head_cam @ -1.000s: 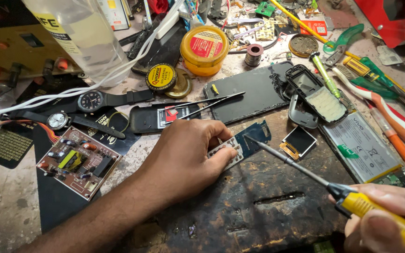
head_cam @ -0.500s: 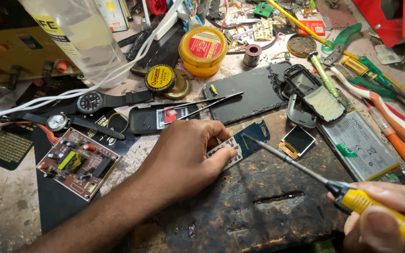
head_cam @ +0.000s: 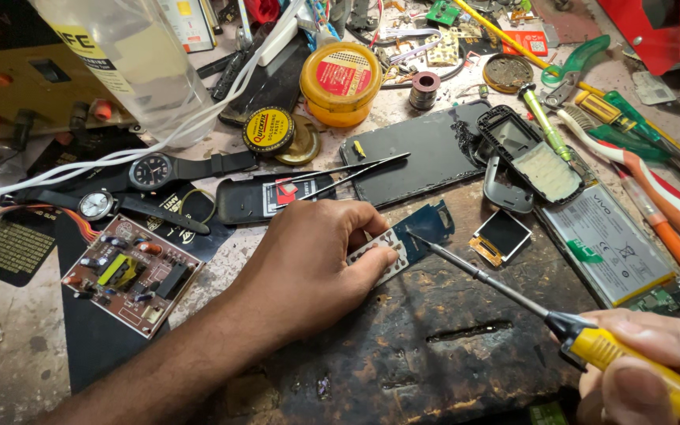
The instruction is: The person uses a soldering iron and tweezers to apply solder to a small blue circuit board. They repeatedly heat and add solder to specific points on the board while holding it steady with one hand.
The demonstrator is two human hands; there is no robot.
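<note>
My left hand [head_cam: 312,264] presses down on a small phone circuit board [head_cam: 419,236], blue with a pale keypad part, flat on the scorched wooden bench. My right hand [head_cam: 655,366] at the bottom right grips a yellow-handled soldering iron [head_cam: 513,295]. Its thin metal tip touches the board's edge just right of my left fingertips. A small loose display module [head_cam: 501,234] lies just right of the board.
Metal tweezers [head_cam: 348,173] lie on a dark phone back. A brown circuit board [head_cam: 131,271] and two wristwatches [head_cam: 151,169] sit left. Yellow paste tins [head_cam: 340,79], a phone battery [head_cam: 611,244], a black phone frame [head_cam: 513,134] and screwdrivers [head_cam: 631,149] crowd the back and right.
The soldering iron's tip has slid left and up onto the board's edge. My left hand keeps holding the board in place.
</note>
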